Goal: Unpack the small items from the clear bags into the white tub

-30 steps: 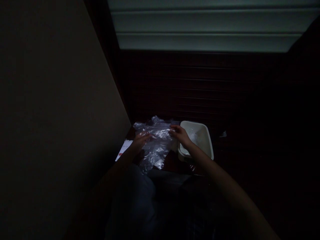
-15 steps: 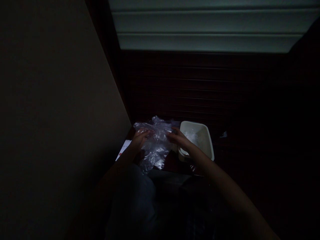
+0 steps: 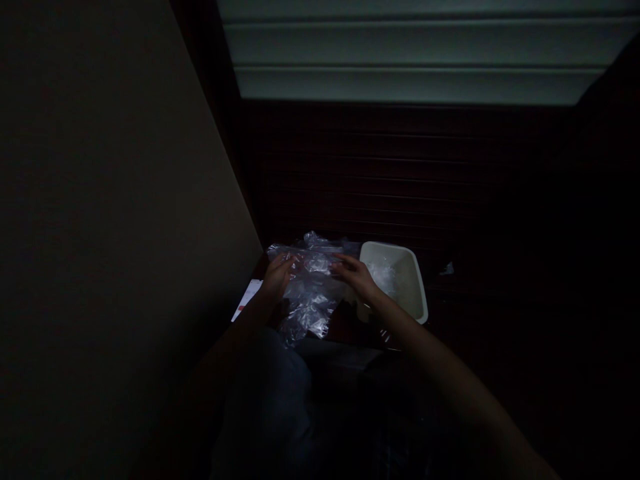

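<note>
Crumpled clear plastic bag (image 3: pixel 310 297) lies on the dark table (image 3: pixel 347 323), long axis running toward the person's lap. The left hand (image 3: pixel 277 277) sits on its left edge, too dark to tell if it's pinching. The right hand (image 3: pixel 356 275) reaches in with fingers stretched flat over its top, white tub (image 3: pixel 416 290) just beside.

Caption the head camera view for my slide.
In dim light, left hand and right hand touch crumpled clear plastic beside a white tub.
</note>
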A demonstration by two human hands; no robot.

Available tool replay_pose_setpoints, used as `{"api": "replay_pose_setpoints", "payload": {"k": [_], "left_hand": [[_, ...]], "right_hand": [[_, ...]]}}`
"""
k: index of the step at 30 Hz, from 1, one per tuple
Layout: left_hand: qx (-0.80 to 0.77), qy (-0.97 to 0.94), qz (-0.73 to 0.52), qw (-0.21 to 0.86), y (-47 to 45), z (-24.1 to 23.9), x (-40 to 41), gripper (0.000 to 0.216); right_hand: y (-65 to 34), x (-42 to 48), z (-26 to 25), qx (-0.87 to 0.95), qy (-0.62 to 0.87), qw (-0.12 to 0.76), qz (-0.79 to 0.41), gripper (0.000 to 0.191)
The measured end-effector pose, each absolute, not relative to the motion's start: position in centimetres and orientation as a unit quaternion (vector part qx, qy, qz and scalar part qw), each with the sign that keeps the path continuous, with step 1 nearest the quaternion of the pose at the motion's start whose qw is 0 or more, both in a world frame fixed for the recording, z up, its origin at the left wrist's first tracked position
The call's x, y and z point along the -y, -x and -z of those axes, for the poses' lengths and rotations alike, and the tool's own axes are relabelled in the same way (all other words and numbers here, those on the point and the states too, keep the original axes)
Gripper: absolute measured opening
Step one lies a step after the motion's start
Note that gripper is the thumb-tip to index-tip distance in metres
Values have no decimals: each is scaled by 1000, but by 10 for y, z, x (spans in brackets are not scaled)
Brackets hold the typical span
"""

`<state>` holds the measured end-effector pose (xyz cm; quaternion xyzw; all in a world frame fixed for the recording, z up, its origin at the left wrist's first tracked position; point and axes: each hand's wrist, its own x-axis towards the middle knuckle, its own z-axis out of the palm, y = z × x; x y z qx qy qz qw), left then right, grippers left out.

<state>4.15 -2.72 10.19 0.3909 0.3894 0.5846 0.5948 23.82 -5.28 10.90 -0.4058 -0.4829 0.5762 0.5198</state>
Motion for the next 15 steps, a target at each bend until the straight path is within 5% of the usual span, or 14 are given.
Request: {"api": "replay_pose_setpoints", "payload": {"k": [10, 15], "left_hand": [[-408, -401, -546, 613, -33, -98, 27, 25], [-440, -429, -537, 577, -27, -91, 27, 45]], "right_hand": [[-243, 43, -100, 509, 478, 520, -491, 38], [-246, 42, -101, 506, 470, 531, -491, 37]]}}
